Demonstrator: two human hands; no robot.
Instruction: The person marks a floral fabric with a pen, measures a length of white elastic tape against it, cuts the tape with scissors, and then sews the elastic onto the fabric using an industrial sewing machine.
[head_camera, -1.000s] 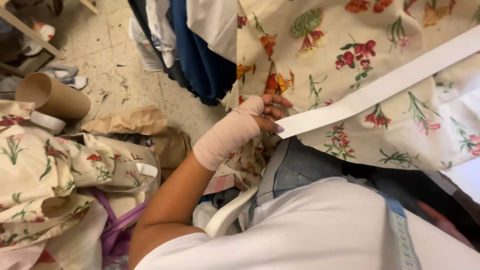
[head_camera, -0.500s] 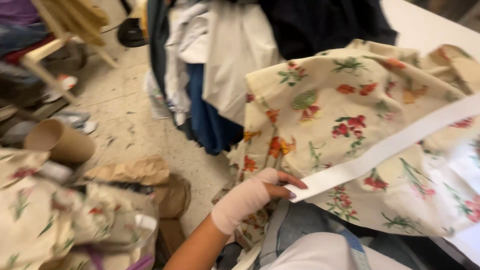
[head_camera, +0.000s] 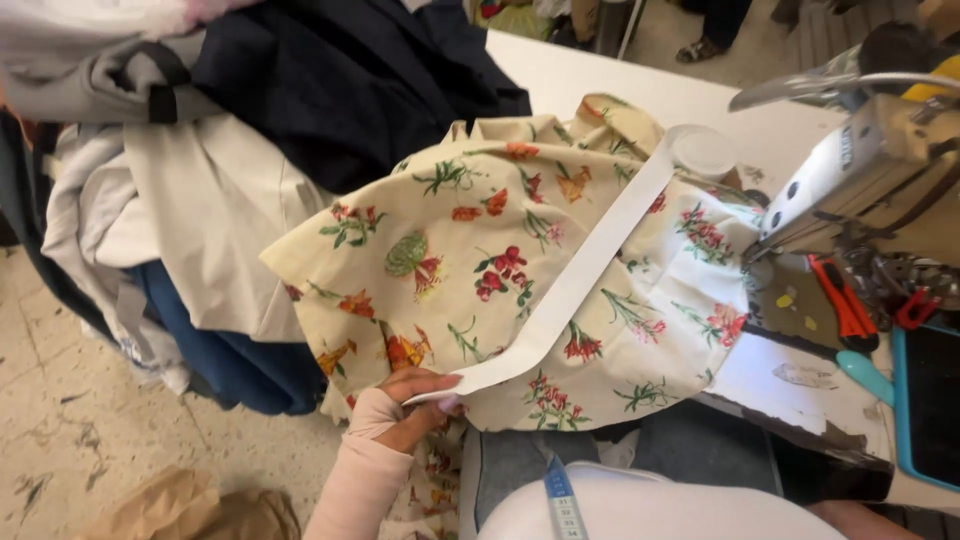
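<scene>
The left hand (head_camera: 405, 408), its wrist wrapped in a pale pink bandage or sleeve, is closed in a pinch on the near end of a long white fabric strip (head_camera: 590, 262), thumb above and fingers beneath. The right hand is out of view. From the pinch the strip bends and runs up and to the right, lying flat across a cream floral fabric (head_camera: 470, 250) printed with red, orange and green flowers, and it ends near a round white lid-like object (head_camera: 703, 153) at the cloth's far edge. The floral fabric is draped over the edge of a white worktable (head_camera: 600, 80) and hangs down toward the person's lap, where a blue measuring tape (head_camera: 560, 500) lies on a white garment. To the left, touching the floral cloth, is a heap of clothes (head_camera: 200, 200) in beige, navy and grey. On the right stands a sewing machine (head_camera: 870, 170), with an orange-handled tool (head_camera: 843, 300) just beside it.
</scene>
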